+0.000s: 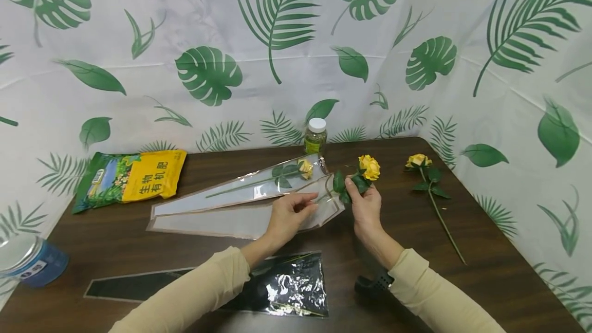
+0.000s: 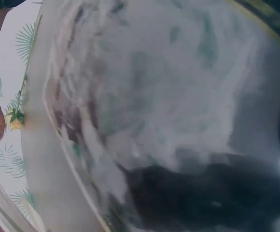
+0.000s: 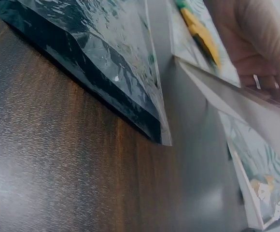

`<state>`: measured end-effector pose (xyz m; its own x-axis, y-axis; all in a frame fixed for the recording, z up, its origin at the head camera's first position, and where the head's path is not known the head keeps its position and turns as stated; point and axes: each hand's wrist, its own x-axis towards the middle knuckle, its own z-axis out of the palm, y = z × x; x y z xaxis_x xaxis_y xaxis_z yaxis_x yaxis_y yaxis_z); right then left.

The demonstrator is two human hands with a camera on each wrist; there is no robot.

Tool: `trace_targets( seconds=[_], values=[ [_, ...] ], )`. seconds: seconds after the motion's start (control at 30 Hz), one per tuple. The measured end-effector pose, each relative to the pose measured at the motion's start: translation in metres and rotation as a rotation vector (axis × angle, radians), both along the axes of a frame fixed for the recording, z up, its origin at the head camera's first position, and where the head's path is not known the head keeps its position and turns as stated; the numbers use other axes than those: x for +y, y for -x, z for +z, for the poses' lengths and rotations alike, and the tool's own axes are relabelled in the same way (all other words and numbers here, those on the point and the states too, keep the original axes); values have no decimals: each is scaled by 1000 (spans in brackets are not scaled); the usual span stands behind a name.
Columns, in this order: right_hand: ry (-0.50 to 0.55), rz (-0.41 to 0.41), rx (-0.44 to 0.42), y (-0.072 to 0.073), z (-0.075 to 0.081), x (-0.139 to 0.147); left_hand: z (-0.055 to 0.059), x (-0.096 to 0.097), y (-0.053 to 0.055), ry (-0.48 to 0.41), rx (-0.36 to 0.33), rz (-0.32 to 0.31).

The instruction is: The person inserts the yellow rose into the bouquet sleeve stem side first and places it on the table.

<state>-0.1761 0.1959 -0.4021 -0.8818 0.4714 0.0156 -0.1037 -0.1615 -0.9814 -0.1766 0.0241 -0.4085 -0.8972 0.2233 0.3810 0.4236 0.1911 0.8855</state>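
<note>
My right hand (image 1: 367,207) pinches a yellow rose (image 1: 369,167) just below its bloom, among green leaves. The leaves overlap the wide end of a clear flower sleeve (image 1: 250,220) with a pinkish border. At that wide end my left hand (image 1: 288,216) grips the sleeve, thumb and forefinger close together. Behind it lies a second sleeve (image 1: 185,202) with another yellow rose (image 1: 305,168) inside. In the right wrist view, the left hand (image 3: 256,43) is at the sleeve's spread edge. The left wrist view is mostly filled by blurred shiny film.
A loose yellow rose (image 1: 418,161) lies on the right of the dark wooden table (image 1: 416,292). A black sleeve (image 1: 291,287) lies in front. Farther back are a yellow and green bag (image 1: 139,179) and a white-lidded jar (image 1: 315,137). A blue can (image 1: 43,263) stands at left.
</note>
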Motion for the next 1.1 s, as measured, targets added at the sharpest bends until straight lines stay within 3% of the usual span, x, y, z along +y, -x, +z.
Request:
trace_targets(
  seconds=[0.23,0.53,0.77,1.1],
  values=[
    [-27,44,-56,-3,-2,-4,4,2,2,18,8,34],
    [25,-14,56,7,-3,10,2,1,2,26,14,22],
    [-59,-58,51,11,-2,25,-1,1,2,27,1,31],
    [-68,-26,20,20,-2,32,-5,1,1,21,-10,19]
  ],
)
